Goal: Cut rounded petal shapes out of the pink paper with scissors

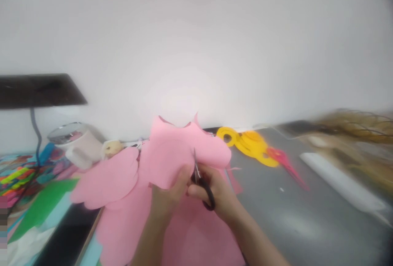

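A sheet of pink paper (167,157) with curved cut edges is lifted off the table in front of me. My left hand (170,194) pinches its lower edge, thumb on top. In my right hand (215,190) is a pair of scissors (209,196) with black handles, fingers wrapped round them. The blades point up and away, against the paper just right of my left thumb. Scallop-edged pink cutouts (106,178) lie to the left, and more pink paper (196,233) spreads beneath my hands.
Yellow cutouts (253,145) and a pink strip-like piece (288,165) lie on the grey table (294,217) to the right. A white cup (82,149), colourful pieces (18,178) and a green sheet (46,202) are at left. A white wall (196,45) stands behind.
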`<state>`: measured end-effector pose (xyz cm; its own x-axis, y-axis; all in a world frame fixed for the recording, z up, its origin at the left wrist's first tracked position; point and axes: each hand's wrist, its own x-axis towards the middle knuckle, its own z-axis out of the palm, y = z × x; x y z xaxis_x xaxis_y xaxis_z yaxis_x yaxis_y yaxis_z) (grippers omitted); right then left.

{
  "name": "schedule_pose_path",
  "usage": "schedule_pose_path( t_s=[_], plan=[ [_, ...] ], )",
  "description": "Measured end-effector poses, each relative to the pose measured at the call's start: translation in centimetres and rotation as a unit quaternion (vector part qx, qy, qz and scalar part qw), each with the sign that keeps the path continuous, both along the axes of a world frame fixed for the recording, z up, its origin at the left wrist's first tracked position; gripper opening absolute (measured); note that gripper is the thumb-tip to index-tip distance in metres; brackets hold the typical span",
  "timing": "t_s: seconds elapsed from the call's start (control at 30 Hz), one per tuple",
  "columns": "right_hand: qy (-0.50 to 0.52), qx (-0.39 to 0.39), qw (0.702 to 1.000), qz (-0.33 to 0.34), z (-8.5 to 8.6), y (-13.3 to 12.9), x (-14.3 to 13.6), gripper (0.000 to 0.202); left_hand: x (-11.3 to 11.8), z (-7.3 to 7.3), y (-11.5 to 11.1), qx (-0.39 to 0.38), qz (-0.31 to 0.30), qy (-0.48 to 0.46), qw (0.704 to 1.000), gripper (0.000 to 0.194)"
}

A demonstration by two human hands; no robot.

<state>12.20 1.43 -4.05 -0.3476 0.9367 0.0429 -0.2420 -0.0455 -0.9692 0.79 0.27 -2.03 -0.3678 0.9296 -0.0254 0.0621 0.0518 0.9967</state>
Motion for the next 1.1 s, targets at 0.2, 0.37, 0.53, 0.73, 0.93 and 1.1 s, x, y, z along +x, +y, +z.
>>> schedule_pose_path(
  t_s=[0.2,0.37,0.53,0.73,0.93,1.1],
  plan=[
    [-0.011,-0.010,1.000,0.003,0.0,0.0,0.0,0.034,-0.1,-0.2,0.1,0.009,0.002,0.007,1.000,0.024],
    [-0.006,-0.017,1.000,0.007,0.1,0.0,0.0,0.031,-0.1,-0.1,0.2,0.012,0.008,0.012,1.000,0.022],
    [-0.014,-0.010,1.000,0.004,0.1,0.0,0.0,0.028,-0.5,-0.9,0.4,0.033,-0.002,0.007,0.999,0.022],
    [-0.033,-0.014,0.999,-0.007,0.0,-0.1,0.0,0.026,-0.7,-1.6,0.9,0.059,-0.025,-0.016,0.998,0.025],
    [-0.072,-0.024,0.997,-0.012,-0.1,-0.2,0.0,0.024,-0.5,-0.7,0.9,0.056,0.005,-0.021,0.998,0.021],
    [-0.048,0.017,0.999,-0.018,-0.3,-0.1,-0.1,0.030,-0.4,-0.2,0.6,0.032,0.012,-0.002,0.999,0.017]
  ],
)
